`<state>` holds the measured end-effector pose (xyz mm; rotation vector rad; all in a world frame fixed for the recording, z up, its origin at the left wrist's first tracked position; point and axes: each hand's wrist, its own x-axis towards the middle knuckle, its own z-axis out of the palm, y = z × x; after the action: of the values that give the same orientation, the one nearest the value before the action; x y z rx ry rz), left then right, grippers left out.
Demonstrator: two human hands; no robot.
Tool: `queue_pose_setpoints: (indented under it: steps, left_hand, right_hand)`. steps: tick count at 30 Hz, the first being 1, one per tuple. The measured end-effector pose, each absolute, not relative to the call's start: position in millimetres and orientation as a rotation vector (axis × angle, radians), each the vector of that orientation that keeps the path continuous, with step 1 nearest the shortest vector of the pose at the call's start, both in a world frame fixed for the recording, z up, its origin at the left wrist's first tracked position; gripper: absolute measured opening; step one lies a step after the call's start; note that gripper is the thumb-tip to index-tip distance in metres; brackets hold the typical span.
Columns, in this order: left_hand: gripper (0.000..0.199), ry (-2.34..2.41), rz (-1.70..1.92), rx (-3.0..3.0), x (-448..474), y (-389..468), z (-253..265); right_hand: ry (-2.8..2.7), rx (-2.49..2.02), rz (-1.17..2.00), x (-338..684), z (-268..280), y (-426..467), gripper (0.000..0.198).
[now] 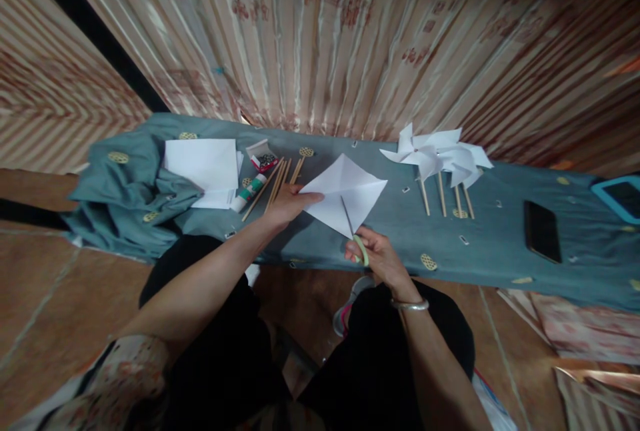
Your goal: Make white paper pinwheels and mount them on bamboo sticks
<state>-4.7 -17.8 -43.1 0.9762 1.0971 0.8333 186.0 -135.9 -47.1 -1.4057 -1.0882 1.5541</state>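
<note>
My left hand (290, 206) grips the left corner of a square white paper sheet (345, 181), thumb on top and fingers hidden beneath. Held corner-up over the cloth, the sheet shows faint creases meeting near its middle. My right hand (373, 251) is closed round the green handles of a pair of scissors (361, 250). Their blades lie at the sheet's near corner and point in toward its centre. By my left hand lie several wooden sticks (280, 181) and a green-and-white glue stick (250, 192).
A stack of white paper (201, 168) and a small open box of pins (263, 156) are on the left of the cloth-covered table (493, 244). Several paper pinwheels (425, 152) on sticks lie right of centre. A black phone (543, 231) and a blue-edged device (620, 198) lie far right.
</note>
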Motion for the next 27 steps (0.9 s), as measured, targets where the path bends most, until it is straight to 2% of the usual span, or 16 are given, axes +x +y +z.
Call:
queue_pose_setpoints:
  steps: [16,24,27]
  left_hand:
    - [0.040,1.093,0.853,0.972,-2.3,-13.8,-55.3]
    - [0.042,1.061,0.949,0.972,-10.4,-6.0,-52.6]
    - [0.043,1.046,1.004,0.923,-13.7,-0.4,-52.8]
  right_hand:
    - [-1.071,-1.422,1.564,185.3,-47.7,-136.5,0.042]
    - [-1.004,-1.459,1.676,196.9,-42.2,-144.0,0.062]
    - [-1.038,-1.481,1.693,213.0,-34.0,-150.4,0.057]
